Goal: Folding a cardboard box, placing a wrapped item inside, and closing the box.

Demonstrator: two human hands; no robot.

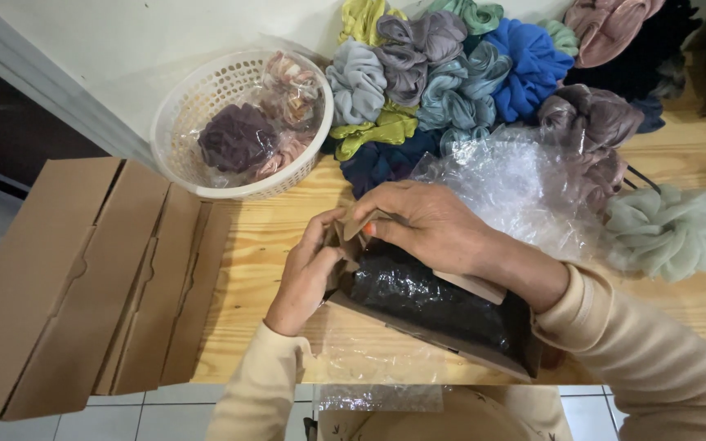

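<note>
A small brown cardboard box (451,343) lies open on the wooden table (255,269), with a dark item wrapped in clear plastic (422,298) inside it. My left hand (308,273) pinches the box's left end flap. My right hand (431,224) reaches over the box and grips the same flap from above, fingers closed on the cardboard. Both sleeves are beige.
A white plastic basket (198,106) with bagged scrunchies stands at the back left. A heap of coloured scrunchies (451,73) fills the back. Crumpled clear plastic bags (516,188) lie by my right hand, a pale green scrunchie (668,233) at right. Flat cardboard boxes (83,278) overhang the table's left edge.
</note>
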